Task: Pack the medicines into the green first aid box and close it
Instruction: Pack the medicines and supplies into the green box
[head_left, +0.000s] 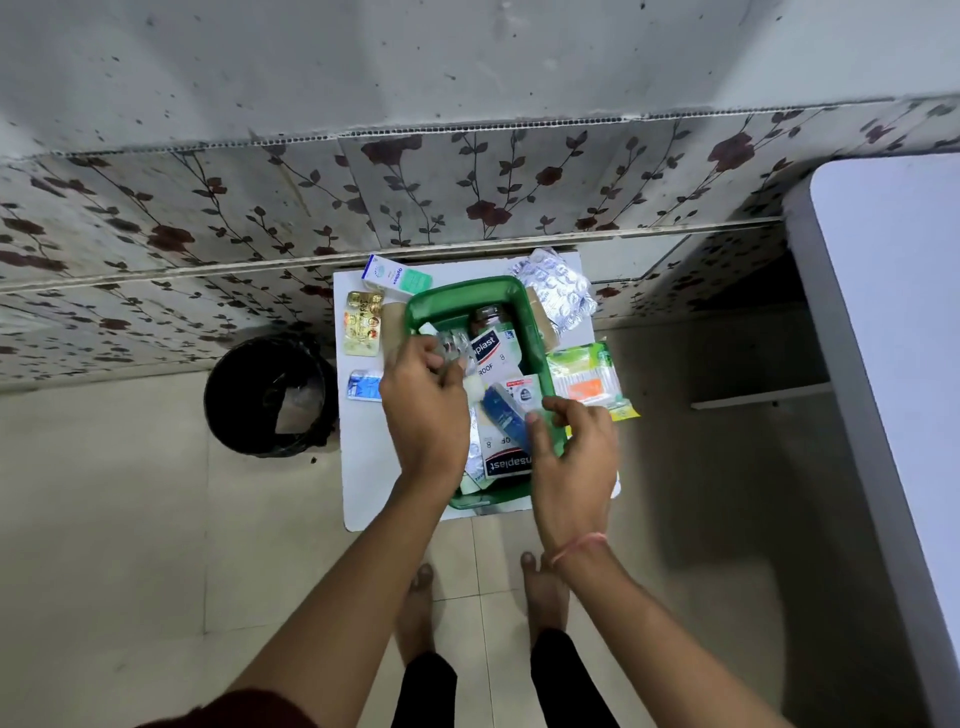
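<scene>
Two hands are working over the green box (470, 297), which is sitting open on the table (363, 483). Our left hand (423, 402) is pinching a small blister strip (453, 345) over the box; our right hand (574, 457) is hovering half-open at the rim, holding nothing. We are judging the loose foil strips (558, 293) light, thin and bendy, best pinched by their edges.

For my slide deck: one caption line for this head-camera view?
Both hands, left and right, pack medicines into the open green first aid box, blister packs still outside on the white table.
</scene>
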